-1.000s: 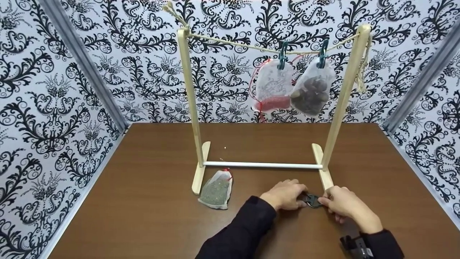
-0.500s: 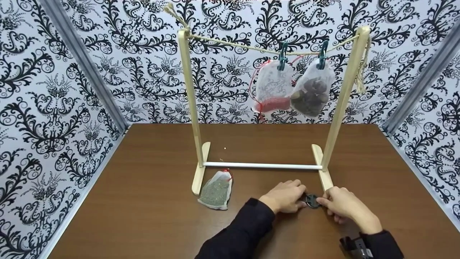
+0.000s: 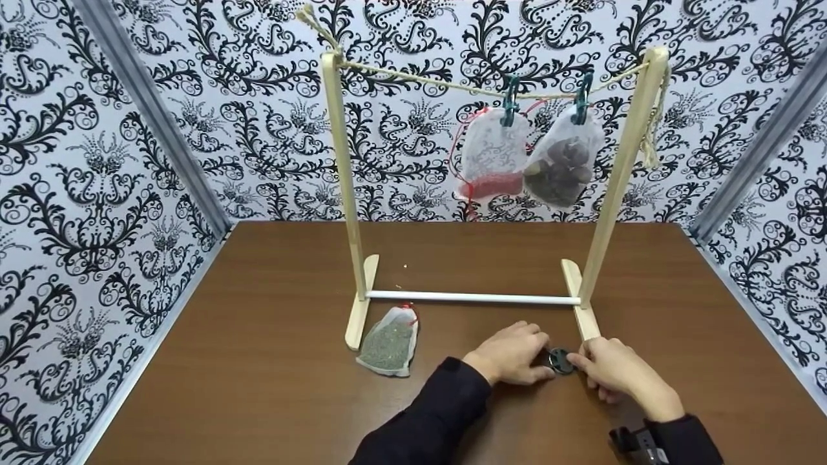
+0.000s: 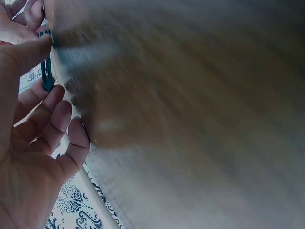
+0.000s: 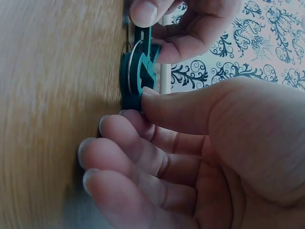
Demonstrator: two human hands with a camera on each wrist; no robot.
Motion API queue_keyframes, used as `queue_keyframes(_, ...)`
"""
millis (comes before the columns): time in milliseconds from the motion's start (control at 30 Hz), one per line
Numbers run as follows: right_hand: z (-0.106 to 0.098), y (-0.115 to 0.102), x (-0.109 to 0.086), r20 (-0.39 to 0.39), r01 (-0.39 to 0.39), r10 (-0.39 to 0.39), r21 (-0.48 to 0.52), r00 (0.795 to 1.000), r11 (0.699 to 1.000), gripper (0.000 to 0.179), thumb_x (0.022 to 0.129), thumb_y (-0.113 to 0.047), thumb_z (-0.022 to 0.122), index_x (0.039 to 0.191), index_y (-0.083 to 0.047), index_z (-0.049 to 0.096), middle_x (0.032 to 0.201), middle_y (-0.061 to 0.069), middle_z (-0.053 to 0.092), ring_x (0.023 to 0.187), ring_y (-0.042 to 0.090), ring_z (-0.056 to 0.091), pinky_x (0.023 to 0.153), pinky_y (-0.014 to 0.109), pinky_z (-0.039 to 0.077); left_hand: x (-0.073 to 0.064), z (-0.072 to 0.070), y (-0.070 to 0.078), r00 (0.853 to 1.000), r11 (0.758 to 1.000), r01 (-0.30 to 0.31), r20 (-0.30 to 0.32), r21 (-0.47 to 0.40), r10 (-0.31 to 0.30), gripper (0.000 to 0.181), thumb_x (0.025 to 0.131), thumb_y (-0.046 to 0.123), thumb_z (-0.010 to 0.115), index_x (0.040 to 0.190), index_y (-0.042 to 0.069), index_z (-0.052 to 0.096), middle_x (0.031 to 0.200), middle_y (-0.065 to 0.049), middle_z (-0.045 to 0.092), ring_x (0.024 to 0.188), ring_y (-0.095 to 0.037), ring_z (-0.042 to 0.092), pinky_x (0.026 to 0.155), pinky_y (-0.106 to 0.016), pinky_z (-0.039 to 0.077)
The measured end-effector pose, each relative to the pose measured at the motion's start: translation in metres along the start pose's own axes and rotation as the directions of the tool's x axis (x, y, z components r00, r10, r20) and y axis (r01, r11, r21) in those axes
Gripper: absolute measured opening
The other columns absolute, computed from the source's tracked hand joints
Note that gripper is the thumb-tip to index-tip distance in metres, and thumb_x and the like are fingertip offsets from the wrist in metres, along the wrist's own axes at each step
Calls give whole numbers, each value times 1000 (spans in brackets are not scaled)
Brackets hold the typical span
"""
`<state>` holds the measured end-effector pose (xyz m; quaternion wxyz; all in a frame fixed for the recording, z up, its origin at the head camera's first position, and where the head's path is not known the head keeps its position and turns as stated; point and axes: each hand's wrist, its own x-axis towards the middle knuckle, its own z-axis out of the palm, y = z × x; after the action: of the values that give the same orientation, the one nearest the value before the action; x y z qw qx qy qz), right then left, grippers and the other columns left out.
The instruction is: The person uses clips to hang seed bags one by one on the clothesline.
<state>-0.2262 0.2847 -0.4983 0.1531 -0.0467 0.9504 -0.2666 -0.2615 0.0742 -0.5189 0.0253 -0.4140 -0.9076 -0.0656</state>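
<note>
A dark green clothespin (image 3: 559, 361) with a round metal spring lies between both hands, low over the table at the right foot of the rack. The left hand (image 3: 513, 355) pinches one end of it with thumb and fingertips. The opposite end is held between thumb and index finger of the right hand (image 3: 617, 368). In the right wrist view the clothespin (image 5: 143, 71) shows its wire spring side-on, and the right hand's other fingers are bent beside it. The left wrist view shows only a thin edge of the clothespin (image 4: 46, 71).
A wooden rack (image 3: 345, 174) stands behind the hands, with a rope (image 3: 420, 79) across its top. Two green clothespins hold a mesh bag with pink contents (image 3: 494, 155) and one with brown lumps (image 3: 562, 165). Left on the table (image 3: 258, 387) lies a mesh bag of dried herbs (image 3: 389, 342).
The clothespin has turned slightly between the fingers and looks rounder from above. The left hand has shifted a little to the left; the right hand has barely moved.
</note>
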Motion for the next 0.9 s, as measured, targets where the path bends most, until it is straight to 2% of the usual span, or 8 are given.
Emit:
queue_keyframes(233,2,-1,1,14,29,-29,-3,999,1000,25,103,-31,62,87,-12,64,59,2,63,43,13,60,42,29,52,0,-2,-4,999,999,-32,-31,-28,31,32,86,46,75,106,21,73,95,11,69,86,-3,60,79,-16,48)
queue_keyframes(433,5,-3,1,11,60,-60,-33,998,998,24,103,-29,61,85,-13,63,59,2,61,43,13,59,42,27,50,-2,-4,-5,999,998,-33,-41,-59,31,25,82,40,76,94,19,72,79,12,63,70,-1,49,63,-15,42)
queue_keyframes(567,9,-8,0,-8,89,-90,-50,996,995,21,103,-27,61,87,-13,64,57,2,59,41,13,56,41,26,47,-6,-4,-7,998,998,-24,-58,-57,21,23,81,38,76,91,19,71,77,13,59,68,-2,46,61,-16,38)
queue_keyframes(667,12,-14,-1,-23,99,-100,-58,995,993,20,103,-27,61,89,-13,64,57,1,58,41,13,56,41,27,46,-11,-5,-11,997,998,-13,-73,-64,9,22,82,38,74,92,18,71,78,12,61,67,-3,45,61,-15,36)
queue_keyframes(800,13,-27,3,-43,91,-93,-48,995,995,20,104,-29,58,97,-12,66,59,1,60,42,13,57,42,27,47,-19,-12,-19,992,988,20,-122,-151,-38,23,84,36,73,97,17,75,83,9,69,69,-2,49,63,-13,37)
queue_keyframes(900,12,-36,5,-44,107,-107,-17,993,994,24,107,-30,54,102,-9,66,63,2,62,44,14,60,44,27,48,-26,-18,-24,979,963,43,-182,-264,-94,24,85,34,73,100,16,77,90,7,76,74,-2,59,67,-11,43)
